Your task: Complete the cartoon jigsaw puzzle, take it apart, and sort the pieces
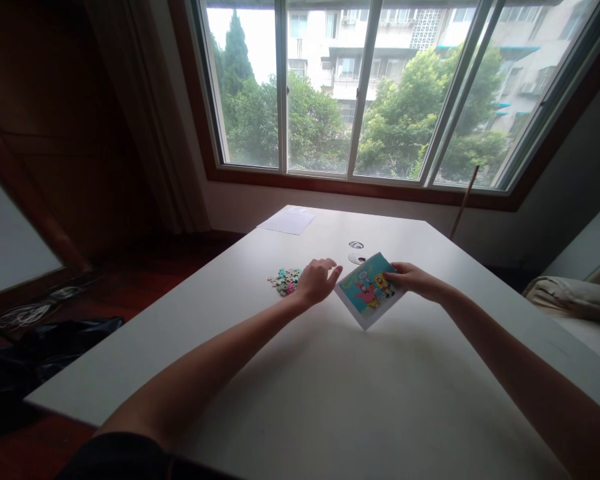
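Observation:
In my right hand (410, 277) is a picture card (367, 290) with a teal cartoon scene and a white border, pinched at its right edge and tilted above the table. My left hand (319, 280) hovers by the card's left corner with its fingers apart, holding nothing. Just left of that hand lies a heap of small jigsaw puzzle pieces (283, 282) in teal, pink and pale colours, partly hidden behind it. Beyond the card, two small round black-and-white items lie flat; the farther disc (356, 245) shows whole, the nearer disc (355, 258) partly behind the card.
A white table (300, 400) stretches toward the window (355, 93). White paper sheets (287, 221) lie at its far left corner. A thin wooden stick (464, 203) leans beyond the right edge. Black plastic bags (45, 360) and cables (30, 312) are on the floor at left.

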